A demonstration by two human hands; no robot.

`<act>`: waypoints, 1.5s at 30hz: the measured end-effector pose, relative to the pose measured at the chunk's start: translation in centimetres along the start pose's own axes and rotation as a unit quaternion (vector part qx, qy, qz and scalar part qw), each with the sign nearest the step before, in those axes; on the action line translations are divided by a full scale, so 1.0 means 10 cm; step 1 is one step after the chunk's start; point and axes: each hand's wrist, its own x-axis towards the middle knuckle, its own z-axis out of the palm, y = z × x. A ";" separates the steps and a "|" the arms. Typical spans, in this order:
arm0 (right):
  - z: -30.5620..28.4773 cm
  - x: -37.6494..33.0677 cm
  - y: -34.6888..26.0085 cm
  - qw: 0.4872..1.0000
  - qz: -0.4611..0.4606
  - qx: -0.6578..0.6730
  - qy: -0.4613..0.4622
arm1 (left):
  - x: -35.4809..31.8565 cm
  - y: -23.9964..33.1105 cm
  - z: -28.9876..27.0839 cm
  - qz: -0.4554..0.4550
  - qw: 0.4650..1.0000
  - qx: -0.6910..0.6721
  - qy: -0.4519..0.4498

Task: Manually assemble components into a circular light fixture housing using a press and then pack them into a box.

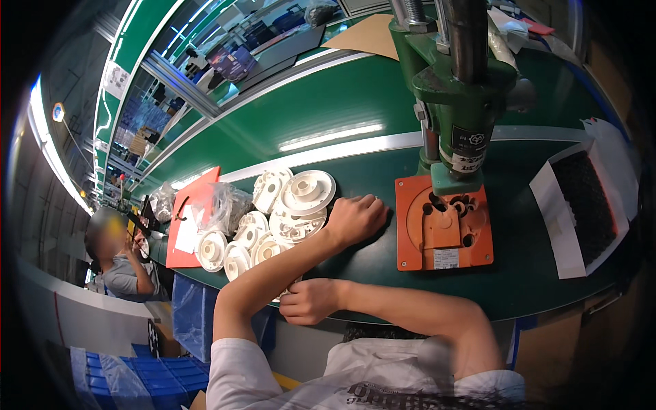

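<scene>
My left hand (359,219) lies on the green bench top between the pile of white round plastic parts (307,193) and the orange fixture (444,236). Its fingers are curled inward, and whatever may be inside them is hidden. Below my left forearm, at the near bench edge, my right hand (311,301) is closed at a white plastic part (277,298), mostly covered by the fingers. Several white discs with raised hubs and moulded housings lie heaped left of my left hand. The fixture has a round recess and several dark holes.
A green press (451,102) stands over the fixture. At right, a white box (557,225) holds dark small pieces. Clear plastic bags (229,205) and an orange-red sheet (191,232) lie left. Another person (126,263) sits farther left. Blue crates (157,372) stand lower left.
</scene>
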 end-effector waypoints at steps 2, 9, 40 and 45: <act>0.00 0.01 0.01 1.000 -0.005 0.004 0.005 | -0.01 -0.01 0.02 0.019 0.999 0.032 0.033; 0.02 0.00 0.01 1.000 -0.006 0.003 -0.009 | 0.01 0.03 -0.04 -0.003 0.998 0.053 0.040; -0.16 0.08 0.07 1.000 0.020 0.001 -0.006 | -0.06 -0.26 -0.68 -0.195 0.917 -0.346 0.030; -0.24 0.00 0.11 0.971 0.200 -0.019 0.126 | -0.61 -0.08 -1.34 -0.243 0.830 -0.460 0.200</act>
